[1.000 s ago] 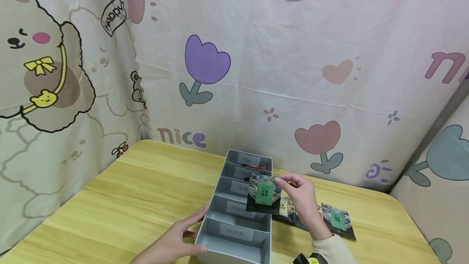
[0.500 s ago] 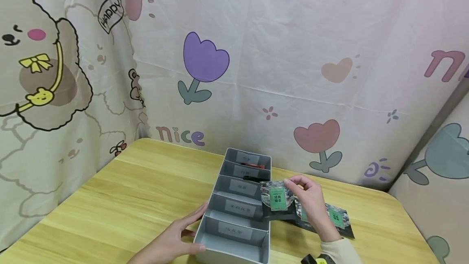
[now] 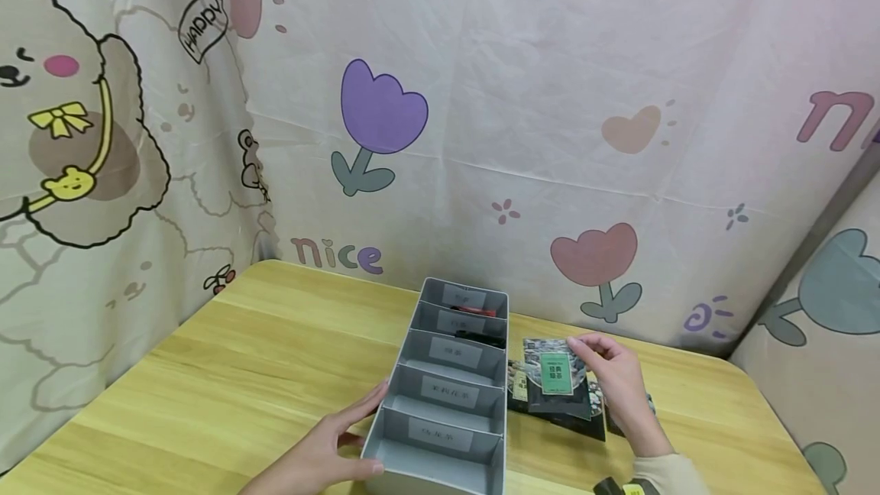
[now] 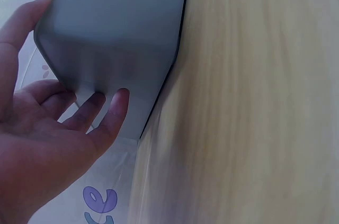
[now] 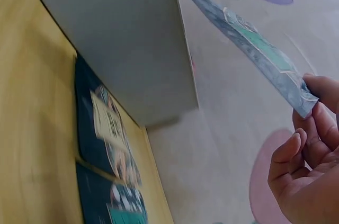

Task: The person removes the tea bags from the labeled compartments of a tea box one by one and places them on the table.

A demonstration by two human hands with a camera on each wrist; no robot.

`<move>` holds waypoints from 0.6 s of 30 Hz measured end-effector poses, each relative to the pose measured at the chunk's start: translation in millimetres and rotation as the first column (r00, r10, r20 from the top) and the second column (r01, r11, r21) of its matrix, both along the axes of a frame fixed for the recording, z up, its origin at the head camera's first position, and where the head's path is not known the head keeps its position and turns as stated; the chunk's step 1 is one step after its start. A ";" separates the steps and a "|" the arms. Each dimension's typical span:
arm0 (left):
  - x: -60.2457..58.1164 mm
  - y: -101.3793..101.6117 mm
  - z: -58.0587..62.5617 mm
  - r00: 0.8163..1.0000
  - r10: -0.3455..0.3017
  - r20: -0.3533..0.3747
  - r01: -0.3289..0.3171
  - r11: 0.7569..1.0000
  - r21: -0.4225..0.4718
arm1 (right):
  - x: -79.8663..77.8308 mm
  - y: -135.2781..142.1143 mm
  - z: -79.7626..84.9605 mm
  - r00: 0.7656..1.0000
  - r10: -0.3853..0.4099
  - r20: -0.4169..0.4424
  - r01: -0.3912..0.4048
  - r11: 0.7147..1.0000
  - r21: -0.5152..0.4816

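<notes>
A grey divided box [image 3: 440,461] with labelled compartments stands lengthwise on the table. My left hand [image 3: 323,445] rests against its near left corner, thumb at the front edge and fingers spread along the side; in the left wrist view the fingertips touch the box wall [image 4: 122,17]. To the right of the box, my right hand [image 3: 619,384] pinches a dark tea packet [image 3: 557,373] with a green label by its upper right corner. The right wrist view shows this packet [image 5: 254,49] almost edge-on between thumb and fingers. Below it lie more packets, partly covered.
On the table beside the box are a packet with a yellow label [image 5: 108,123] and one with a green label [image 5: 127,213]. A red item [image 3: 474,312] and a black item [image 3: 481,339] sit in the two far compartments. A printed cloth [image 3: 467,136] hangs behind the table.
From over the box's right side, my right hand has moved right with the packet, now above the packets on the table. My left hand has stayed at the box corner.
</notes>
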State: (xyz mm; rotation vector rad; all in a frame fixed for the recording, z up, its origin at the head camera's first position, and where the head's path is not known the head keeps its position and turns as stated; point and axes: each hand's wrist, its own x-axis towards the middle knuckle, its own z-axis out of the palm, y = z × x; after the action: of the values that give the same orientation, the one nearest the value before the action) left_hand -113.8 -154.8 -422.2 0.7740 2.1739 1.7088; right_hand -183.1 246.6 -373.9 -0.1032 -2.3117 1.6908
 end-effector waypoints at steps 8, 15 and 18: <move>-0.5 -0.6 -0.3 1.000 -0.012 0.018 0.012 1.000 0.018 | -0.5 36.8 2.7 0.998 -0.069 -0.013 0.068 0.997 -0.032; -1.6 -0.4 -3.8 0.999 -0.022 -0.043 0.024 0.999 0.045 | -5.0 96.3 -2.1 0.983 -0.184 0.018 0.185 0.981 -0.057; -2.1 -0.3 -4.8 0.999 -0.017 -0.049 0.019 0.999 0.043 | -11.5 131.8 -18.1 0.971 -0.232 0.049 0.234 0.971 -0.047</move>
State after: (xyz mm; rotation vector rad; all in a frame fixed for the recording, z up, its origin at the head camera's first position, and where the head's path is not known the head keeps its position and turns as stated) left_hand -115.8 -155.0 -427.0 0.8522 2.1616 1.7517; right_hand -194.5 378.4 -392.0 -0.4098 -2.1863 1.6440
